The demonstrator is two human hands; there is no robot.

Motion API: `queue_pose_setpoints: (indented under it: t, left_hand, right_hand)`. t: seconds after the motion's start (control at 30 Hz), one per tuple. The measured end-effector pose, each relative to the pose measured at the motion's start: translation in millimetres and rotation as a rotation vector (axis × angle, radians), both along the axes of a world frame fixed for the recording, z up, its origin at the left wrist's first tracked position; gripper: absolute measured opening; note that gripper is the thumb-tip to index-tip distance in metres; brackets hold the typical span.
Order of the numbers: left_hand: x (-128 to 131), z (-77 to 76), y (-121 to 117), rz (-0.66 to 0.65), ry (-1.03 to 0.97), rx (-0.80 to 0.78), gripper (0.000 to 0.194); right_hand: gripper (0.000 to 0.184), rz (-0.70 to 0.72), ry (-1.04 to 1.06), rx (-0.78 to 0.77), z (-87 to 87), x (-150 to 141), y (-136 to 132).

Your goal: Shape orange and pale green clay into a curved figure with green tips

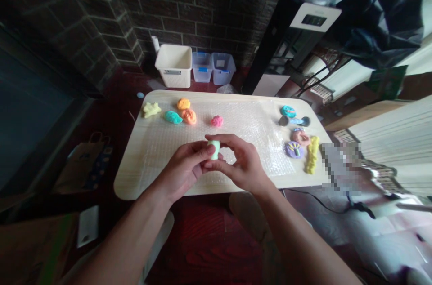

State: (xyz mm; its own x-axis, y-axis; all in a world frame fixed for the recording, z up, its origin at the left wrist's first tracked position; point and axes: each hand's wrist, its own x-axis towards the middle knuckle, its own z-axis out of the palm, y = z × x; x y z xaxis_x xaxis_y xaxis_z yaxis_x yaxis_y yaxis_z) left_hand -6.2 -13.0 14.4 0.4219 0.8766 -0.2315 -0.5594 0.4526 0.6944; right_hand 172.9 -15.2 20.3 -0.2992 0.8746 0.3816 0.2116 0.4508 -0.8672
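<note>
A small pale green lump of modelling clay [214, 150] is held between my two hands above the near part of the table. My left hand [189, 161] grips it from the left, thumb across its front. From the right, my right hand [241, 161] curls round it, with fingers at its top and thumb near its bottom. Part of the lump is hidden by the fingers. Just beyond the hands lies a pink clay lump [217, 121] on the bubble wrap [249, 127].
Orange [189, 116], yellow-orange [183, 104] and teal lumps [173, 117] lie left of centre, near a pale yellow star shape [151, 109]. Several shaped clay pieces, including a purple disc [294, 150] and a yellow strip [312, 154], line the table's right end. Bins [173, 62] stand behind the table.
</note>
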Motion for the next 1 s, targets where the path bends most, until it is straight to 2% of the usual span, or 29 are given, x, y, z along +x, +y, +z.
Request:
queue_pose_setpoints:
  t: [0.13, 0.37, 0.53, 0.63, 0.8, 1.0]
  left_hand:
    - [0.5, 3.0, -0.3, -0.037, -0.024, 0.007, 0.027]
    - [4.8, 0.9, 1.8, 0.038, 0.085, 0.052, 0.021]
    - [0.6, 3.5, 2.3, -0.037, 0.032, 0.035, 0.028]
    - [-0.1, 0.9, 2.3, -0.018, 0.067, 0.064, 0.024]
    - [1.7, -2.6, 0.2, 0.028, 0.125, 0.138, 0.021]
    - [-5.6, 0.1, 0.9, -0.129, -0.061, 0.056, 0.03]
  right_hand:
    - [0.059, 0.035, -0.053, 0.012, 1.3, 0.7, -0.9]
    - [0.044, 0.011, -0.152, 0.139, 0.2, 2.2, 1.4]
    - [0.053, 0.017, -0.108, 0.108, -0.2, 2.3, 0.9]
    - [0.059, 0.048, -0.118, 0.138, -1.5, 2.0, 1.4]
    - [0.05, 0.035, -0.15, 0.2, -1.4, 1.3, 1.8]
    - [0.055, 0.047, -0.059, 0.064, -1.5, 2.3, -0.7]
